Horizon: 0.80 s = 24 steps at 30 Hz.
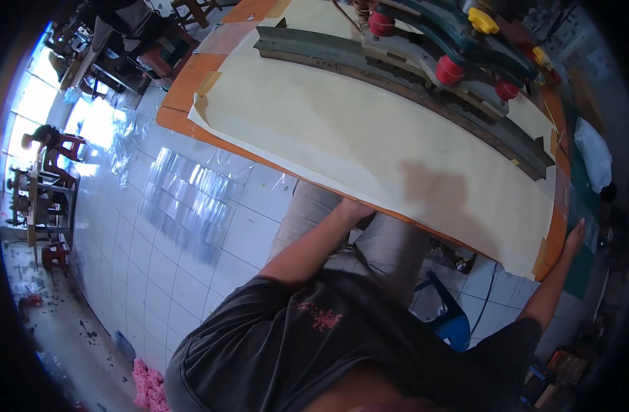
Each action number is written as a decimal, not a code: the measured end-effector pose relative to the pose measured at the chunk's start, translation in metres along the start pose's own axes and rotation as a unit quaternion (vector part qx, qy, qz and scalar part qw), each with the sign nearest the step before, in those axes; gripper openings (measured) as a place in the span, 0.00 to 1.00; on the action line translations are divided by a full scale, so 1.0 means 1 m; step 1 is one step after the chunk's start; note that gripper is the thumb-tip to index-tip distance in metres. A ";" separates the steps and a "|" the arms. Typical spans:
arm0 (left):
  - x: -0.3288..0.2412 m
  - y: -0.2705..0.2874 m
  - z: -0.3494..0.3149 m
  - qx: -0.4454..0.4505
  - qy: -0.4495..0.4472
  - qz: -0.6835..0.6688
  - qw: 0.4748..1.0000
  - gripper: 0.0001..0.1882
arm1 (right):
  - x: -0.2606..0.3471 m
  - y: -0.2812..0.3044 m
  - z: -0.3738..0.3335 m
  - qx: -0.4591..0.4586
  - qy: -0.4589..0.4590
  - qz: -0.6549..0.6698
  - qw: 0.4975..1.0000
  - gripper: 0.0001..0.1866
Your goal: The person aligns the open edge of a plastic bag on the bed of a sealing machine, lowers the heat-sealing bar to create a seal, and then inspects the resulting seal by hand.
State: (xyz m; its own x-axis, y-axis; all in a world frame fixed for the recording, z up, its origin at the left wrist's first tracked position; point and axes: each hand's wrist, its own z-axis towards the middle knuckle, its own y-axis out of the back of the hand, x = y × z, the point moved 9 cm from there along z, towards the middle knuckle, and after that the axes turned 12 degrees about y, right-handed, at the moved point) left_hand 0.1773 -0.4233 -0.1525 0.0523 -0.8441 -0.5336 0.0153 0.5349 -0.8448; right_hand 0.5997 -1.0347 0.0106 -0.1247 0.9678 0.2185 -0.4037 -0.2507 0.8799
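Observation:
A wide orange board [173, 117] lies in front of me, covered by a cream sheet [307, 130] with tape at its corners. My left hand [357, 207] is at the board's near edge, above my lap; its fingers are hidden at the edge. Beyond the board's right end, my right hand [575, 238] reaches to a green surface [581, 271], fingers stretched out beside a clear plastic sheet [590, 230]. Across the cream sheet runs a long dark metal bar [314, 58]. Over it stands a green machine [424, 24] with red knobs [450, 69] and a yellow knob [483, 21].
Clear plastic sheets [187, 199] lie on the white tiled floor at the left. A white plastic bag [593, 154] rests at the far right. Below the board is a blue stool [445, 316]. Pink material [149, 386] lies at the lower left.

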 end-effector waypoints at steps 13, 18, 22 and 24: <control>0.016 0.024 0.000 -0.002 0.010 -0.250 0.968 0.34 | 0.016 0.022 -0.007 -0.044 0.032 0.065 0.996 0.38; 0.005 -0.010 0.003 0.039 0.015 -0.247 0.968 0.34 | -0.003 0.036 -0.010 -0.080 0.018 0.070 0.994 0.38; 0.005 -0.005 0.002 0.030 0.019 -0.233 0.972 0.34 | 0.002 0.035 -0.015 -0.087 -0.028 0.037 0.995 0.39; 0.006 0.002 0.000 0.016 0.019 -0.235 0.972 0.34 | 0.021 0.032 -0.026 -0.071 -0.051 0.009 0.996 0.39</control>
State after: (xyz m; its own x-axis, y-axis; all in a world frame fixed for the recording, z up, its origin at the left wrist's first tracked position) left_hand 0.1777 -0.4272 -0.1572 -0.0057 -0.9958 -0.0918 0.0602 0.0913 -0.9940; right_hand 0.5604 -1.0225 0.0324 -0.0430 0.9582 0.2829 -0.5274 -0.2622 0.8081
